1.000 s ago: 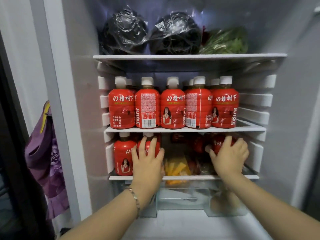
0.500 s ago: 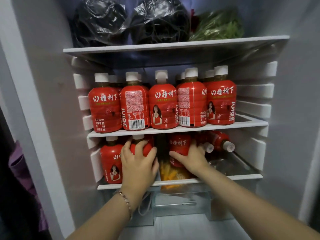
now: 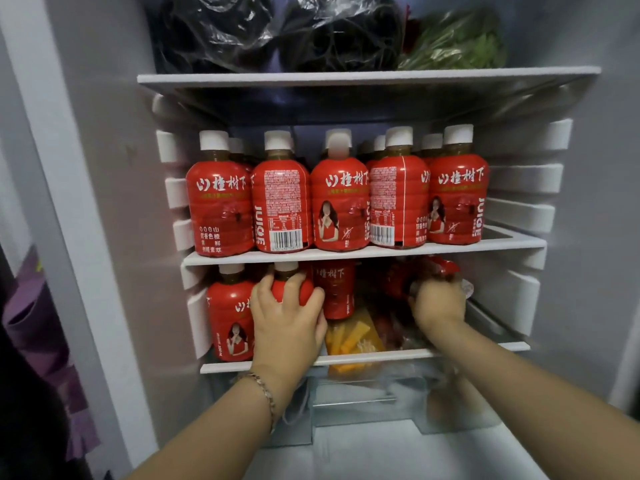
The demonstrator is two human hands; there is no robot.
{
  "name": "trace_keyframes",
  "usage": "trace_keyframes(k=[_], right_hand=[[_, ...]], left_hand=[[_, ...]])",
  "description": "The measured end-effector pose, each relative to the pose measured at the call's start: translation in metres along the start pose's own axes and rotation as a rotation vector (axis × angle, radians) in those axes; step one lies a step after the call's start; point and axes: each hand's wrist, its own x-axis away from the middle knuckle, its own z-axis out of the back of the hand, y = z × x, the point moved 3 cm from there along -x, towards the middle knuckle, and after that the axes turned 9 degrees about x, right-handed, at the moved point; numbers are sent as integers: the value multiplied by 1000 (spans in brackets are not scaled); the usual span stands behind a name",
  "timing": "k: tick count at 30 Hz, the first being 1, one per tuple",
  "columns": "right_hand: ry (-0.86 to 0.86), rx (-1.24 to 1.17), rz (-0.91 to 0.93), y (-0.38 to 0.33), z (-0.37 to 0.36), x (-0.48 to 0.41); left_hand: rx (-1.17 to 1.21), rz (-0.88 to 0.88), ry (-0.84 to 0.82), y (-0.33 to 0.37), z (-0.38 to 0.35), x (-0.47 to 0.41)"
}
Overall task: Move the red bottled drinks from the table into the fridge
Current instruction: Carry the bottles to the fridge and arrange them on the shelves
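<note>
White fridge [image 3: 114, 202] interior, door open, seen from the front with both arms reaching in. On the middle shelf [image 3: 346, 253] a full row of red bottled drinks [image 3: 339, 202] with white caps stands upright, with more behind.

On the lower shelf [image 3: 398, 354], one bottle [image 3: 227, 317] stands at the far left. Just to its right, the left hand [image 3: 287, 327] has its fingers [image 3: 264, 292] curled round the shoulder of a second upright bottle [image 3: 292, 292]. A third bottle [image 3: 334, 292] stands farther back, near the centre. At the right, the right hand [image 3: 438, 306] wraps its fingers over a lying bottle [image 3: 426, 271], which is blurred; how it rests cannot be told.

The step in hand looks like packing this lower shelf. It would go best by sliding the left bottle snug against its neighbour, then standing the lying bottle upright in the gap to the right, minding the low clearance under the middle shelf.

A yellow packet [image 3: 353, 336] and other dim wrapped items fill the centre and right of the lower shelf and may block bottles from standing there. Dark plastic bags [image 3: 242, 32] and leafy greens [image 3: 457, 43] fill the top shelf. A clear drawer [image 3: 363, 400] sits below. Purple cloth [image 3: 34, 323] hangs outside the fridge at the left.
</note>
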Motion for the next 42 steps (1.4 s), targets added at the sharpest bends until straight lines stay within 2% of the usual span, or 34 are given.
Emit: trace_keyframes(k=[2,7,9,11,20,26,31,34,38,40,42], right_hand=[[-58,-215,-13,-2,4,10],[276,-625,-12,-4,23,45],[352,-849,-14,-6,38,59],[372,-949,-28,-9,50,69],[185,-781,83,-19,71,74],[188,-637,134,-24,73,75],[171,-719,211,-28,67,70],[56,-924,228,-27,57,68],[-227,-1095,98,-33,45,42],[-344,-1111,51,-41,44,27],[-393,-1052,126,-52,48,23]], left_hand=[[2,1,-17,-1,2,-1],[10,6,-46,-1,5,-1],[13,7,-57,0,6,-2],[19,10,-66,1,6,-3],[83,53,-119,1,10,-3],[100,71,-89,3,9,-3],[104,126,-93,2,8,-4],[97,157,-116,4,7,-4],[42,182,-181,3,9,-4],[24,182,-208,3,10,-4],[21,177,-214,2,11,-4]])
